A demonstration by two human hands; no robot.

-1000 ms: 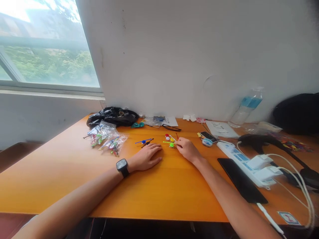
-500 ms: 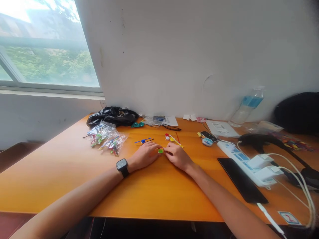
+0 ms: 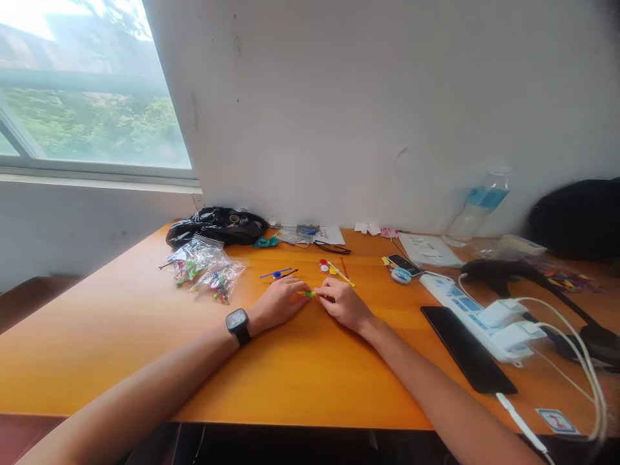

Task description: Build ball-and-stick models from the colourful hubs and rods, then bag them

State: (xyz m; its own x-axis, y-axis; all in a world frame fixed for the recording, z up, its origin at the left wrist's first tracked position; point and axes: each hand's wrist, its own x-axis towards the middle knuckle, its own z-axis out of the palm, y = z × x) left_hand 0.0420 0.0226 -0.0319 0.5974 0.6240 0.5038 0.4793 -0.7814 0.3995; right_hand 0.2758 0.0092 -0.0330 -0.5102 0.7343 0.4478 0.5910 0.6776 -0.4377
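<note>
A small bright green plastic piece [image 3: 309,294] sits between my fingertips, low over the table; its exact shape is too small to make out. My left hand [image 3: 285,298], with a black watch on its wrist, pinches it from the left. From the right, the curled thumb and fingers of my right hand [image 3: 343,300] close on its other side. Just beyond my left hand lie a blue disc and arrow-like sticks [image 3: 277,275]. Beyond my right hand is a cluster of red, white and yellow discs with thin sticks [image 3: 333,270].
Clear bags of coloured parts [image 3: 206,265] and a black plastic bag [image 3: 217,226] lie to the left. On the right are a black phone [image 3: 467,349], a white power strip [image 3: 477,316] with cables, a round tin [image 3: 401,275] and a plastic bottle [image 3: 479,206].
The green piece has turned from a round face toward me to a thin, tilted profile. My fingertips have closed in on it, while both arms stay nearly in place.
</note>
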